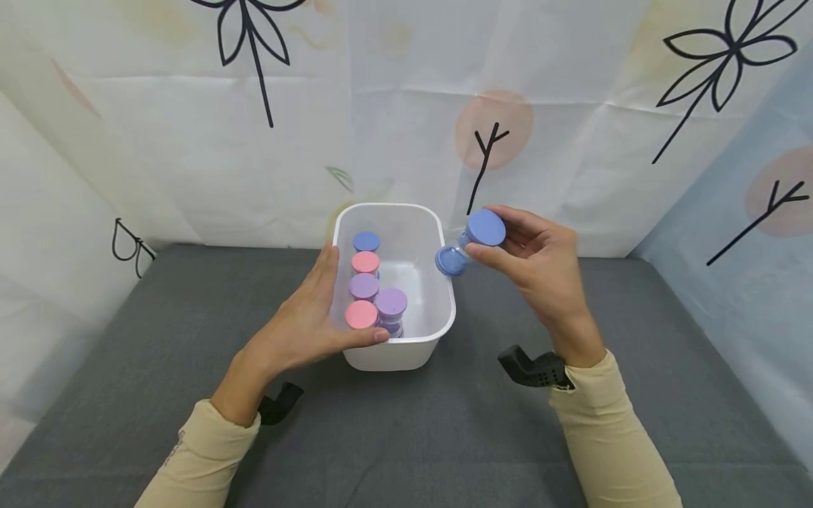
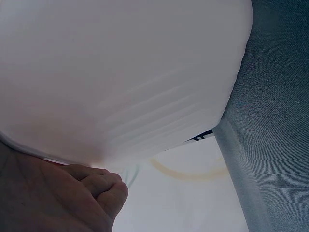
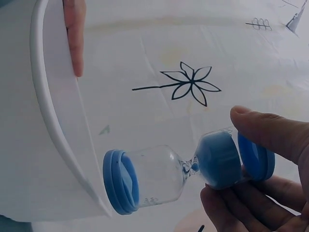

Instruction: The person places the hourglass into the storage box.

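Note:
My right hand [image 1: 540,257] pinches a blue-capped sand timer [image 3: 164,171] by one end, thumb on one side and fingers on the other. The timer is tilted, its free end beside the right rim of a white plastic bin [image 1: 422,339]. Blue sand lies in the bulb nearest the fingers. My left hand [image 1: 305,317] holds the bin's near left corner, thumb along the front rim and fingers along the left side. Inside, along the left wall, stand a blue-capped timer [image 1: 365,242], pink-capped timers [image 1: 361,315] and purple-capped timers [image 1: 391,302].
The bin stands on a dark grey cloth surface [image 1: 406,437], close to a white fabric backdrop [image 1: 406,155] with printed flowers. Side panels of fabric rise at left and right. A black strap device [image 1: 536,368] sits on the right wrist, another [image 1: 279,403] on the left.

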A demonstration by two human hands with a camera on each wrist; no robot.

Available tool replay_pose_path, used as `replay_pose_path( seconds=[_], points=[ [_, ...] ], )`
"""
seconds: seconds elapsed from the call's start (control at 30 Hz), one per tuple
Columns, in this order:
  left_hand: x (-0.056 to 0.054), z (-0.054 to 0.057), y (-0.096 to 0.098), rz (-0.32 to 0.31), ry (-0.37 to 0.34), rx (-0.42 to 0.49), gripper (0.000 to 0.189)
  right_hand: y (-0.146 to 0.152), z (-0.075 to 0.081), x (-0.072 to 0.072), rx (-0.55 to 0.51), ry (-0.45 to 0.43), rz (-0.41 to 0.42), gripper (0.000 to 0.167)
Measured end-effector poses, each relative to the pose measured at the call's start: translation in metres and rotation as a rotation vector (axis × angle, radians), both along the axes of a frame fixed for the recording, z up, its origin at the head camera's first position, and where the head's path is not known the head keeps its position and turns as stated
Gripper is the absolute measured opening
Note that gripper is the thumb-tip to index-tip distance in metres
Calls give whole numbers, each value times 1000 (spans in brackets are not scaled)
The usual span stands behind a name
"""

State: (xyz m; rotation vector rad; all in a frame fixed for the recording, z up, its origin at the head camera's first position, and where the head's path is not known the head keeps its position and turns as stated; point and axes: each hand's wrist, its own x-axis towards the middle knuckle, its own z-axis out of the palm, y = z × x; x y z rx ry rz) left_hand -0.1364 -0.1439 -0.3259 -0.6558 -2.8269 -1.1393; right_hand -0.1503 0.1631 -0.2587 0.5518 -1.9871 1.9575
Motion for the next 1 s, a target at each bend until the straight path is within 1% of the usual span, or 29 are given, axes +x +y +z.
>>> replay_pose_path(
  seconds=[0.27, 0.47, 0.57, 0.77, 0.9, 1.0],
  points=[
    [0, 0, -1, 7, -16, 1, 135, -14, 3, -17, 94, -34, 51, 48],
    [0, 0, -1, 4, -32, 20, 134, -25, -4, -36, 127, -93, 134, 46],
    [0, 0, 0, 1, -30, 36, 134, -30, -8, -44, 163, -130, 169, 45],
    [0, 1, 0, 3, -37, 19, 136, -40, -13, -59, 282, -205, 193, 46],
    [0, 1, 0, 5, -39, 18, 136, -45, -14, -68, 330, -263, 214, 46],
    [0, 1, 0, 9, -47, 15, 137, -47, -15, -73, 377, -284, 219, 48]
  ],
)
